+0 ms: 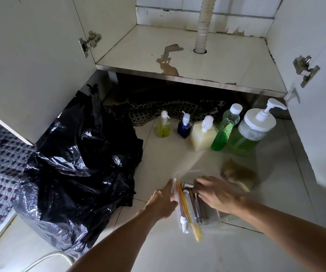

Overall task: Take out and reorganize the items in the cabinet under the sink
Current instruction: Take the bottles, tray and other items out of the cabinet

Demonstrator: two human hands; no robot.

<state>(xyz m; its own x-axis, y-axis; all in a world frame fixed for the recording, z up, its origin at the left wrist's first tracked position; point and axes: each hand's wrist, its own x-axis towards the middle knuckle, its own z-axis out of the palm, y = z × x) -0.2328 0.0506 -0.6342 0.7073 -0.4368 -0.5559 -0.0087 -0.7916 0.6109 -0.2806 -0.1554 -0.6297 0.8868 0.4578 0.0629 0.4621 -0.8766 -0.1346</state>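
A clear plastic box (211, 218) lies on the floor tiles in front of the open cabinet. It holds a chrome faucet (192, 201), a white tube (183, 222) and a yellow brush (194, 230). My left hand (163, 201) grips the box's left side beside a blurred clear sheet. My right hand (215, 193) rests on top of the faucet with its fingers curled over it. The cabinet shelf (178, 55) stands bare, with a peeled brown patch and the white drain hose (204, 24) going through it.
Several bottles stand in a row on the floor: yellow (163, 126), blue (184, 126), cream (203, 134), green (225, 128), and a big green pump jar (252, 130). A black rubbish bag (79, 165) fills the left. A brown sponge (238, 173) lies right. Both cabinet doors hang open.
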